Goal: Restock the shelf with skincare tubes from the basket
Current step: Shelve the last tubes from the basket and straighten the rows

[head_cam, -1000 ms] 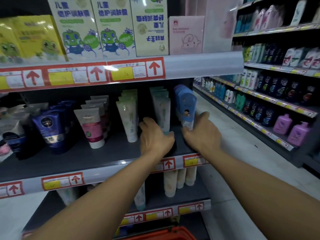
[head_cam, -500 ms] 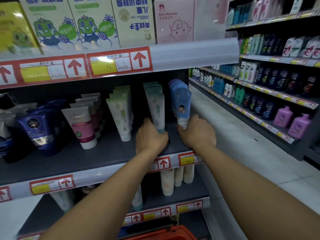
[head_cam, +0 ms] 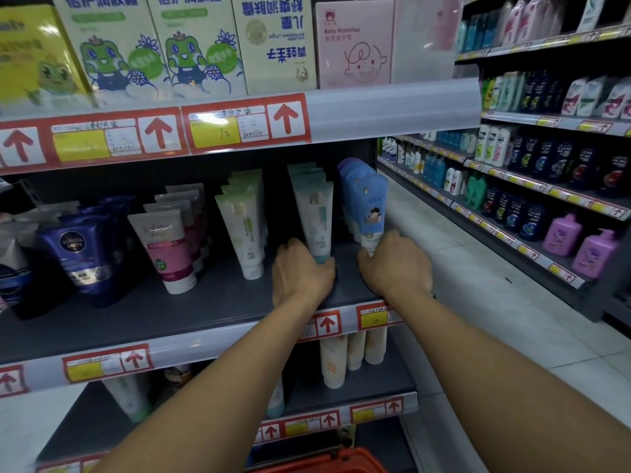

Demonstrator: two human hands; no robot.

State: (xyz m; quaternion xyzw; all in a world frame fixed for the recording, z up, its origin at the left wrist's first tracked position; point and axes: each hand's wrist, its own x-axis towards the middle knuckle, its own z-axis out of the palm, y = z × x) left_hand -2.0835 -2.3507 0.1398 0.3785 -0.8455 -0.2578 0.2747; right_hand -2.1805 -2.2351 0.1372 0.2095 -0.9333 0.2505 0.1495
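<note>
The dark blue tube (head_cam: 82, 257) on the middle shelf reads "NIVEA MEN". The pink box (head_cam: 353, 46) on the top shelf reads "Baby Moisturizer". The yellow price tag (head_cam: 218, 133) on the top shelf rail bears a handwritten "12", and dark bottles (head_cam: 532, 218) across the aisle read "CLEAR"; other print is Chinese or too blurred to read.

Compared with one second earlier, the left hand (head_cam: 302, 274) sits closer to the white-and-teal tube (head_cam: 316, 220), its fingers now wrapped around the tube's teal cap end on the shelf (head_cam: 205, 302). The right hand (head_cam: 396, 264) curls in, its fingers no longer extended, gripping the base of the front blue tube (head_cam: 370, 209).
</note>
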